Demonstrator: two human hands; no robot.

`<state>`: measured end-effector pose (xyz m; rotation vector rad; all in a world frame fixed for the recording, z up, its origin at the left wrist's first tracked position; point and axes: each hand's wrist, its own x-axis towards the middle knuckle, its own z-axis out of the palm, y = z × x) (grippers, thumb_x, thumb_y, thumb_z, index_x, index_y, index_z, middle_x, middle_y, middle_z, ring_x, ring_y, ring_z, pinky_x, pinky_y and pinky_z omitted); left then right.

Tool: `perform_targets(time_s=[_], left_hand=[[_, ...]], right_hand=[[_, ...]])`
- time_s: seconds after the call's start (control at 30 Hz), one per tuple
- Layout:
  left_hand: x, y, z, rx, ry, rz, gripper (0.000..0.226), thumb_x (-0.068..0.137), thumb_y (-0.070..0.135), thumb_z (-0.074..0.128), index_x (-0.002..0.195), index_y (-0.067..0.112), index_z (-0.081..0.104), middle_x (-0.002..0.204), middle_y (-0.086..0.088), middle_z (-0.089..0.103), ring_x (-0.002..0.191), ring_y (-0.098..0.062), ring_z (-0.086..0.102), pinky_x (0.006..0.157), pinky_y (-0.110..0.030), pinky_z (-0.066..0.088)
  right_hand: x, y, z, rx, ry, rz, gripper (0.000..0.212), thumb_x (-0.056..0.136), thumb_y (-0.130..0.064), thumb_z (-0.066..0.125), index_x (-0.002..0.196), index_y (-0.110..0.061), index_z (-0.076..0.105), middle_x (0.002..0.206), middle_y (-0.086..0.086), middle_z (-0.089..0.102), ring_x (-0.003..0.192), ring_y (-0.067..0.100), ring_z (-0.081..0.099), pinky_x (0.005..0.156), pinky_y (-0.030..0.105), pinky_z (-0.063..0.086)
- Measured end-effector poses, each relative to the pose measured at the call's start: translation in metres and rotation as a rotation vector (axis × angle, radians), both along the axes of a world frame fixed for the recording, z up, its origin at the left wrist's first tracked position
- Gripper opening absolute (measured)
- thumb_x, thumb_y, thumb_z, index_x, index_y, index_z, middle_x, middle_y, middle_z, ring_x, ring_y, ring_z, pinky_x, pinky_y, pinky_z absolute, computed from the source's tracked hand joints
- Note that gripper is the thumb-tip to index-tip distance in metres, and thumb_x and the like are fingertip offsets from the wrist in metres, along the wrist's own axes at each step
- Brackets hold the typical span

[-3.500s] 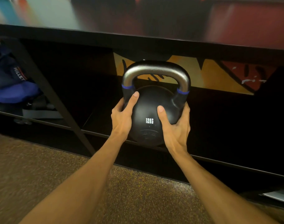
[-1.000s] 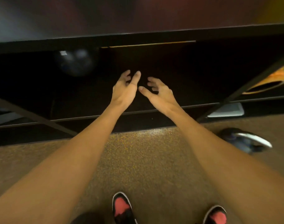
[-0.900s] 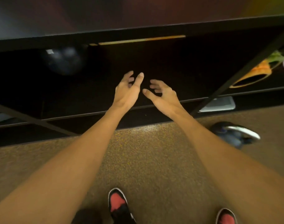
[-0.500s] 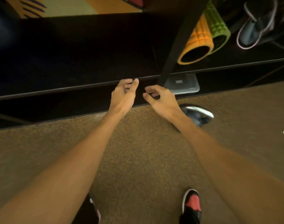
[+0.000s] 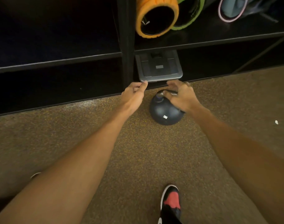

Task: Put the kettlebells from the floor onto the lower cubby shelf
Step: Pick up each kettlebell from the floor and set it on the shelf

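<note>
Kettlebell [image 5: 164,112] on floor [image 5: 138,151], not shelved yet; right hand [image 5: 181,98] spread open over its handle, left hand [image 5: 133,94] loosely curled, empty.

The round black kettlebell [image 5: 166,112] with a white label stands upright on the floor [image 5: 138,151], near the lower shelf [image 5: 57,63].

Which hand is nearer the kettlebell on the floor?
Right. The right hand is over the kettlebell, at its handle; the left hand is off to its left, apart.
</note>
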<state>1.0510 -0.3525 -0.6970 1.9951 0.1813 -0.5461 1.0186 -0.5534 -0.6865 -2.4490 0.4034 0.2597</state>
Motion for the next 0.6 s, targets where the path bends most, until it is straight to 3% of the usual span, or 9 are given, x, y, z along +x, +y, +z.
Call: perform_targets(time_s=[0.1, 0.2, 0.27, 0.33, 0.4, 0.53, 0.6], left_hand=[[-0.001, -0.023, -0.018, 0.014, 0.024, -0.018, 0.050, 0.101, 0.065, 0.045, 0.125, 0.028, 0.067, 0.090, 0.021, 0.062, 0.098, -0.010, 0.061, 0.089, -0.033, 0.039], [0.001, -0.042, -0.035, 0.012, 0.035, -0.034, 0.052, 0.101, 0.066, 0.044, 0.127, 0.027, 0.066, 0.096, 0.020, 0.061, 0.109, -0.016, 0.059, 0.092, -0.035, 0.040], [0.002, -0.049, -0.043, 0.019, 0.042, -0.050, 0.051, 0.101, 0.066, 0.043, 0.126, 0.027, 0.065, 0.096, 0.020, 0.060, 0.108, -0.016, 0.058, 0.092, -0.036, 0.040], [0.004, -0.054, -0.048, 0.015, 0.056, -0.056, 0.050, 0.101, 0.066, 0.044, 0.125, 0.027, 0.065, 0.096, 0.021, 0.061, 0.105, -0.015, 0.058, 0.089, -0.034, 0.039], [0.007, -0.057, -0.053, 0.006, 0.058, -0.059, 0.050, 0.100, 0.066, 0.044, 0.124, 0.027, 0.065, 0.098, 0.020, 0.062, 0.105, -0.014, 0.059, 0.091, -0.036, 0.040], [0.011, -0.056, -0.062, -0.010, 0.058, -0.039, 0.050, 0.099, 0.068, 0.045, 0.121, 0.028, 0.066, 0.102, 0.017, 0.065, 0.106, -0.014, 0.062, 0.101, -0.042, 0.047], [0.010, -0.052, -0.065, -0.004, 0.054, -0.041, 0.052, 0.098, 0.069, 0.045, 0.123, 0.028, 0.066, 0.102, 0.017, 0.066, 0.108, -0.015, 0.063, 0.103, -0.043, 0.047]], right_hand=[[0.000, -0.024, -0.017, -0.110, 0.084, 0.068, 0.066, 0.091, -0.054, 0.072, 0.146, -0.020, 0.055, 0.144, -0.001, 0.061, 0.142, 0.029, 0.042, 0.119, 0.048, 0.033], [0.003, -0.038, -0.035, -0.165, 0.189, 0.108, 0.065, 0.094, -0.049, 0.071, 0.148, -0.020, 0.052, 0.139, 0.011, 0.060, 0.137, 0.035, 0.046, 0.116, 0.050, 0.037], [0.008, -0.042, -0.046, -0.173, 0.246, 0.126, 0.060, 0.093, -0.048, 0.072, 0.143, -0.021, 0.054, 0.125, 0.012, 0.066, 0.125, 0.036, 0.057, 0.109, 0.049, 0.045], [0.014, -0.045, -0.056, -0.161, 0.280, 0.123, 0.055, 0.090, -0.045, 0.076, 0.135, -0.019, 0.058, 0.113, 0.010, 0.069, 0.105, 0.031, 0.066, 0.093, 0.040, 0.054], [0.022, -0.045, -0.060, -0.188, 0.301, 0.128, 0.052, 0.088, -0.041, 0.079, 0.132, -0.017, 0.062, 0.113, 0.010, 0.069, 0.094, 0.026, 0.065, 0.083, 0.033, 0.053], [0.038, -0.041, -0.069, -0.253, 0.328, 0.076, 0.056, 0.085, -0.046, 0.080, 0.127, -0.013, 0.065, 0.125, 0.013, 0.061, 0.108, 0.030, 0.064, 0.090, 0.037, 0.055], [0.042, -0.037, -0.073, -0.290, 0.362, 0.083, 0.061, 0.085, -0.048, 0.078, 0.130, -0.008, 0.062, 0.128, 0.015, 0.059, 0.109, 0.030, 0.063, 0.086, 0.036, 0.052]])
